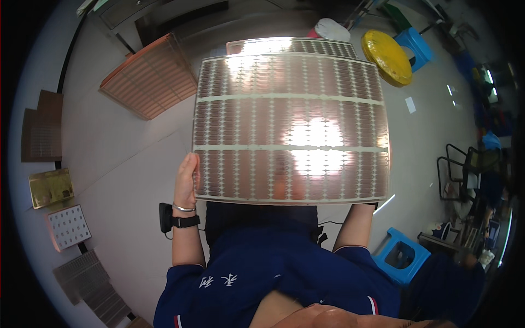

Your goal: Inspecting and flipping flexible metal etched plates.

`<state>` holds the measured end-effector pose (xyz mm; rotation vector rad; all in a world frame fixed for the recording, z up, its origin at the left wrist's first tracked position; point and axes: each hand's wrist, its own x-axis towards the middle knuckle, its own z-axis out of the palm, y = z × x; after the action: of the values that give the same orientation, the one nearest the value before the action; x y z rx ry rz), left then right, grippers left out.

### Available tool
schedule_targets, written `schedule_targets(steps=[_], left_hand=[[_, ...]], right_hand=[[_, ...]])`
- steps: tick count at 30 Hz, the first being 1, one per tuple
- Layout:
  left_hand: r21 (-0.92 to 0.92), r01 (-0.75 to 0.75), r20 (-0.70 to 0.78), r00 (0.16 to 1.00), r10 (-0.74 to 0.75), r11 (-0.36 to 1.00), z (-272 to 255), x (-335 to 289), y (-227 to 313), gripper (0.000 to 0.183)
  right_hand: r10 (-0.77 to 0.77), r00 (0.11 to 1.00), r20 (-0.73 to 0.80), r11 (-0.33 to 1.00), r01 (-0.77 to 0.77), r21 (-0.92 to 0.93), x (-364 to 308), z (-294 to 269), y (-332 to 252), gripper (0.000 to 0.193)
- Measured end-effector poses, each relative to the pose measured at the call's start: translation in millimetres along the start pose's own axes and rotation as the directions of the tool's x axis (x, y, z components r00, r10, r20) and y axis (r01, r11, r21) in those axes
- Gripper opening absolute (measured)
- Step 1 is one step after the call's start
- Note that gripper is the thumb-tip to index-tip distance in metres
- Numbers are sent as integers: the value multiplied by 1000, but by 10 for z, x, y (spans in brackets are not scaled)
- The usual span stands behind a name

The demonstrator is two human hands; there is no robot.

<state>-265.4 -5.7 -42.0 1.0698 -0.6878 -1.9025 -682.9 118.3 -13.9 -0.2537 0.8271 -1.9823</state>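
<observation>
A large rectangular panel (pixel 246 126), copper-toned and glossy, spans the space in front of my body. Rows of a small repeated pattern cover it, crossed by two pale horizontal bands, and lamp glare whitens its right half. At the lower left edge my left hand (pixel 188 174) grips the panel, fingers up along its side and partly hidden behind it. My right forearm reaches up to the lower right corner, where the panel hides the hand. Past the far edge shows a similar patterned panel (pixel 328 49), mostly covered by the near one.
To the far left another copper-coloured panel (pixel 147 79) stands tilted. Several plates, including a gold one (pixel 51 188), line the left wall. A round yellow-topped seat (pixel 386 57), a blue stool (pixel 420 48), a nearer blue stool (pixel 389 254) and a chair (pixel 481 158) occupy the right side.
</observation>
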Motion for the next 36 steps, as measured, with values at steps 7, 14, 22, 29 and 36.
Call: schedule_targets(steps=[7,14,22,29,36], left_hand=[[240,-114,-49,990,130,964,-183,23,29,30],[338,-124,-124,977,175,933,-370,58,32,34],[516,-160,-164,946,281,842,-361,30,86,37],[542,-272,-152,899,411,795,-383,9,75,39],[554,-321,-197,846,496,768,-413,10,59,38]], right_hand=[[-69,974,-216,997,60,-51,102,167,59,39],[-4,998,-61,993,-2,-114,44,495,27,40],[-31,998,60,945,49,-324,15,507,-24,45],[10,988,156,935,46,-352,-43,444,-61,44],[30,984,173,877,57,-477,-66,366,-115,42]])
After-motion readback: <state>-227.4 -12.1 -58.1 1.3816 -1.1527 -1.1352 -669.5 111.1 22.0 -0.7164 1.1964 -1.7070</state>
